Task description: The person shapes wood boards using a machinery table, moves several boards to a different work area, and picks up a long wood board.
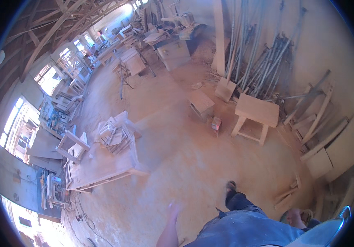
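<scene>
My left hand (174, 210) hangs low over the bare floor, a little blurred, with its fingers partly apart and nothing seen in it. My right hand (295, 216) is down by my right side. It is closed at a round, tan-rimmed thing (307, 215), whose kind I cannot make out and which my clothing partly hides. Ahead on the left is a long wooden workbench (107, 171), bearing a stack of wood pieces (113, 138) and a small wooden frame (73, 147). Neither hand touches the bench.
A wooden stool-like table (257, 110), a wooden box (201, 103) and a small red container (216, 124) stand ahead right. Metal bar clamps (267, 66) and boards (343, 148) lean on the right wall. Scraps (287, 196) lie right; cables (84, 218) trail left.
</scene>
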The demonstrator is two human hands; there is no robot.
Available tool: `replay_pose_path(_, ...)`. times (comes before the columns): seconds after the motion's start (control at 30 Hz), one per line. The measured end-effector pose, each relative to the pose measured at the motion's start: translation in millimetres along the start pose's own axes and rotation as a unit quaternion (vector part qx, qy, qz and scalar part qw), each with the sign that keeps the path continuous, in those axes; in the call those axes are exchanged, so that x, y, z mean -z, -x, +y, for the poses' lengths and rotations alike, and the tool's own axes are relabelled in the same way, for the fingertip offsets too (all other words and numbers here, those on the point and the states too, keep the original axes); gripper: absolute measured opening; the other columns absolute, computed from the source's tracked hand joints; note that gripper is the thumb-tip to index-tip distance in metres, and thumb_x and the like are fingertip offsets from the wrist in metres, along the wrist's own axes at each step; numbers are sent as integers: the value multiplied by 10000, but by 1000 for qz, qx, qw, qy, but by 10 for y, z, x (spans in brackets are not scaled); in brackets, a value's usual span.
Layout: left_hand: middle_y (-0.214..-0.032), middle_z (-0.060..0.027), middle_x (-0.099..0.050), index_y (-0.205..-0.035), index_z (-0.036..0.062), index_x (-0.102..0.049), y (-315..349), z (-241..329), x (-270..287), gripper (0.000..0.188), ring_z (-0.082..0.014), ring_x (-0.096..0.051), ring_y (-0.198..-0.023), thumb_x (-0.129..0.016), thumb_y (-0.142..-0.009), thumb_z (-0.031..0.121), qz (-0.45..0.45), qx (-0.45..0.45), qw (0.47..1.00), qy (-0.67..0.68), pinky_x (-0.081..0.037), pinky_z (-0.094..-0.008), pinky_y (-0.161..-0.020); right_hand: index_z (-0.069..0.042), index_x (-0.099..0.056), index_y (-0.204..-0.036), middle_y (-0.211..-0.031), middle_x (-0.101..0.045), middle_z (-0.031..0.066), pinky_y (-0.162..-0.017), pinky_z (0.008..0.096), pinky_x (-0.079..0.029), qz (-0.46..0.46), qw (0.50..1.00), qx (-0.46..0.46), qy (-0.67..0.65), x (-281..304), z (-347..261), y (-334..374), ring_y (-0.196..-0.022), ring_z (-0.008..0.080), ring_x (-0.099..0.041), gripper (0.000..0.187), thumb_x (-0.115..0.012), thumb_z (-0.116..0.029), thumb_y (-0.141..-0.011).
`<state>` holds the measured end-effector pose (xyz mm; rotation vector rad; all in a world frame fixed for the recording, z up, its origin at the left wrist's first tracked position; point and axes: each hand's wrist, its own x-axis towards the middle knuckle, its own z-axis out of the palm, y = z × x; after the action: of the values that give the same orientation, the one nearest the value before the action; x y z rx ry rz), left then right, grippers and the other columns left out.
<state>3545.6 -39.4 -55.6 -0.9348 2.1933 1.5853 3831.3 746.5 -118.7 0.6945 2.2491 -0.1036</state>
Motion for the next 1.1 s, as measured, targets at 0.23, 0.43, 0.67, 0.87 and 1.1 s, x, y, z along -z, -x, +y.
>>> replay_pose_path(0.23, -882, -91, -664, -1290, 137, -631, 254, 43, 467, 422, -193, -641, -770, -609, -872, 190, 70, 239, 964, -97, -485, -388, -605, -81, -664, -1175, -1086, -690, 95, -776, 413, -554, 194, 975, 19, 103, 2271, -1597, -2491, -960, 306, -680, 276, -532, -178, -954)
replay_pose_path(0.43, -905, -102, -664, -1331, 113, -573, -431, 1660, -197, 455, -197, -642, -798, -598, -884, 199, 23, 238, 969, 55, -489, -376, -643, -16, -656, -1152, -949, -702, 117, -730, 367, -547, 174, 790, 480, -339, 5425, -6317, -2686, -845, 274, -678, 348, -667, -177, -844)
replay_pose_path(0.67, -931, -115, -665, -1379, 87, -504, -2691, 3520, -273, 503, -202, -643, -832, -585, -898, 210, 10, 145, 975, 169, -494, -361, -687, -1, -672, -1083, -994, -704, 169, -826, 429, -547, 170, 787, 560, -193, 6659, -8481, -3410, -934, 350, -673, 320, -659, -175, -815)
replay_pose_path(0.87, -954, -126, -665, -1420, 64, -446, -4286, 5126, -40, 548, -206, -644, -860, -575, -911, 219, -58, 107, 967, 225, -498, -348, -725, -46, -734, -877, -939, -712, 161, -840, 406, -530, 116, 949, 285, -72, 6239, -7274, -4471, -952, 328, -671, 217, -699, -209, -739)
replay_pose_path(1.1, -981, -139, -665, -1468, 37, -378, -5579, 6336, 101, 605, -210, -645, -893, -562, -925, 230, -132, 134, 928, 322, -502, -334, -769, -59, -719, -781, -776, -707, 132, -682, 453, -537, -54, 983, 176, -27, 6023, -6718, -4787, -785, 301, -697, 226, -628, -266, -778)
